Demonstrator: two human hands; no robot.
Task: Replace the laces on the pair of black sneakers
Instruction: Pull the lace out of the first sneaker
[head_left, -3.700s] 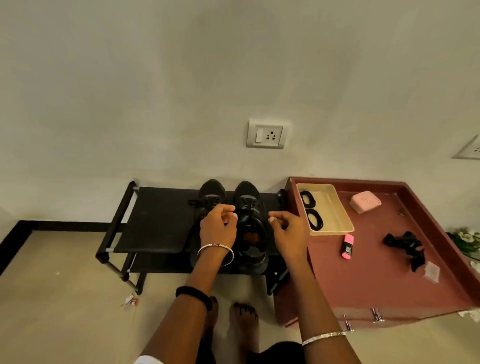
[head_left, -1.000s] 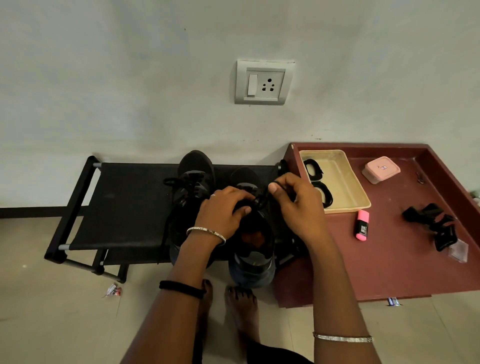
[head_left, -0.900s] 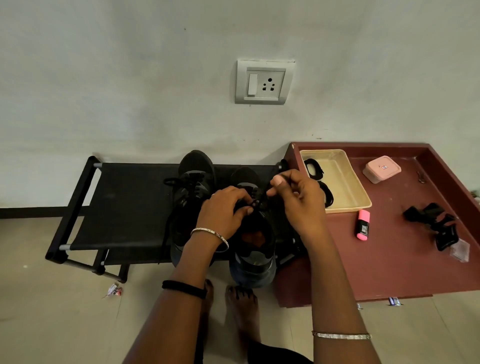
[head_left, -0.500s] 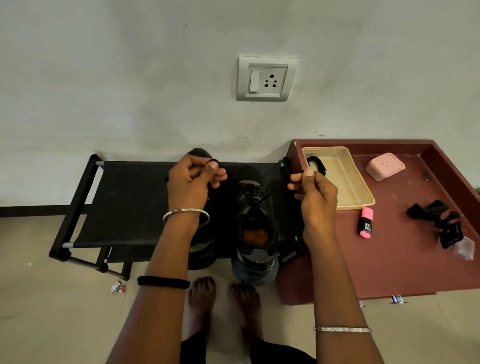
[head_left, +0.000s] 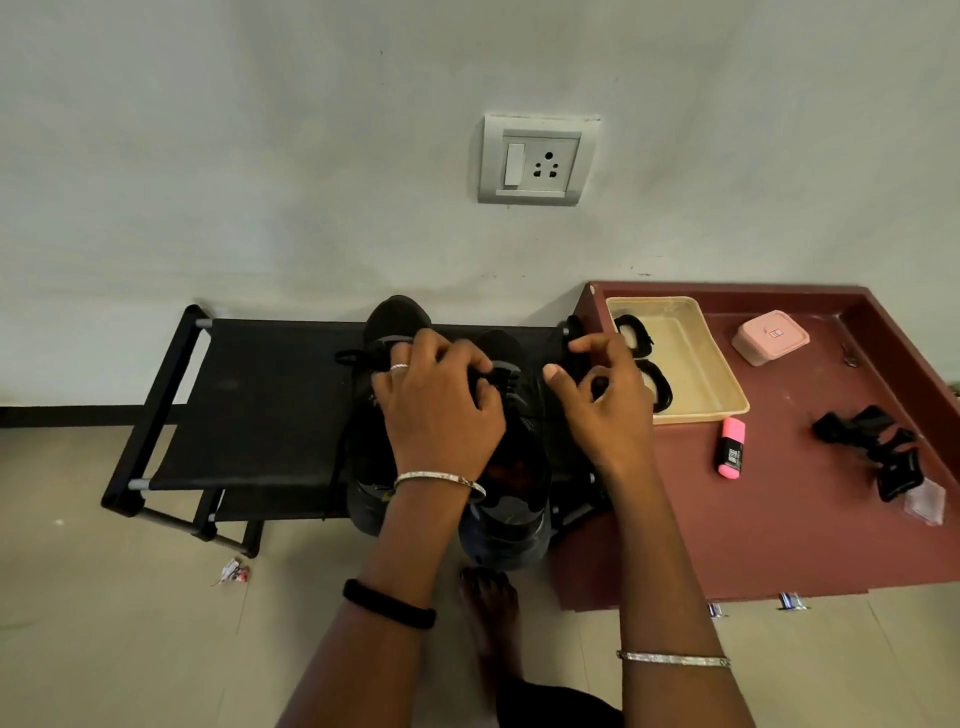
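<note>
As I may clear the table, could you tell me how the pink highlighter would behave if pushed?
The pink highlighter looks small and rigid, so probably light. It lies flat on the maroon table; its flattish body would likely slide rather than roll.

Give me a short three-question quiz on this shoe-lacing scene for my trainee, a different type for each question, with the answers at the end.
1. True or false: the pink highlighter lies inside the beige tray.
2. How many coiled black laces lie in the tray? A) one B) two C) four
3. Fill in the blank: the sneakers stand on a black ____.

Key
1. False: it lies on the maroon table, beside the tray.
2. B
3. rack
</note>
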